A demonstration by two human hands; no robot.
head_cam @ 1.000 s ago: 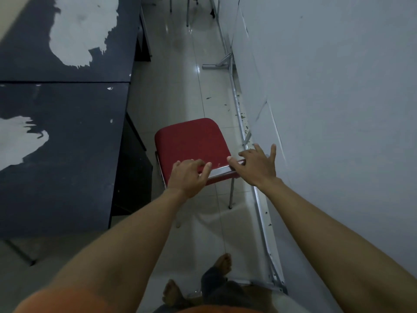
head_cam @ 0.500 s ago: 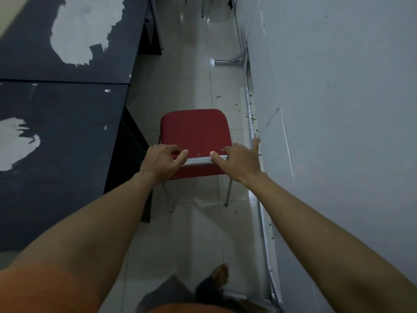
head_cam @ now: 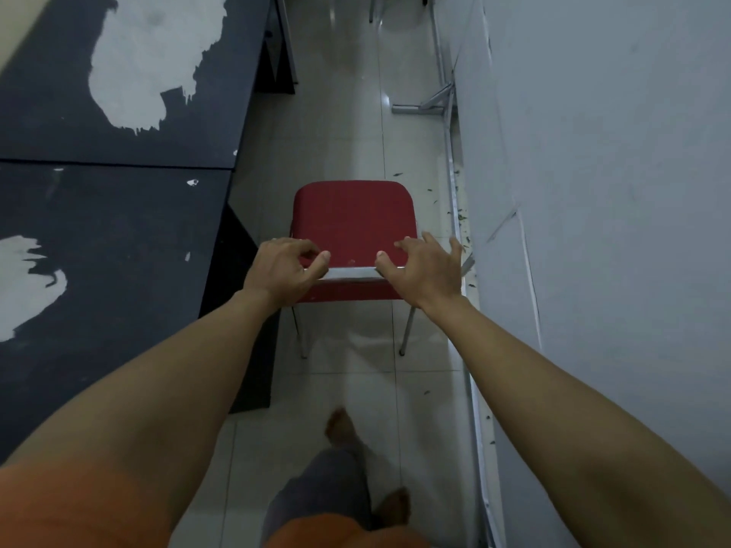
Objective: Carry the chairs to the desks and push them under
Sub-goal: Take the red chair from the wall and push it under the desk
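Note:
A red chair [head_cam: 354, 219] with thin metal legs stands on the tiled floor in the narrow aisle, its seat pointing away from me. It is just right of the nearer dark desk [head_cam: 99, 270], outside its edge. A second dark desk [head_cam: 118, 73] adjoins farther on. My left hand [head_cam: 283, 270] grips the left end of the backrest's top with curled fingers. At the right end, my right hand [head_cam: 425, 270] rests on the backrest's top with fingers spread and only loosely bent. A silver strip shows on the backrest between my hands.
A white wall [head_cam: 593, 191] runs close along the right, with a metal rail [head_cam: 455, 191] at its foot and a floor bracket [head_cam: 423, 104] ahead. Legs of another chair [head_cam: 375, 9] show at the top. My bare foot [head_cam: 340, 425] is behind the chair.
The chair swung from an angle to square with the aisle and moved forward along the desk. My right hand's fingers have loosened and spread from their grip.

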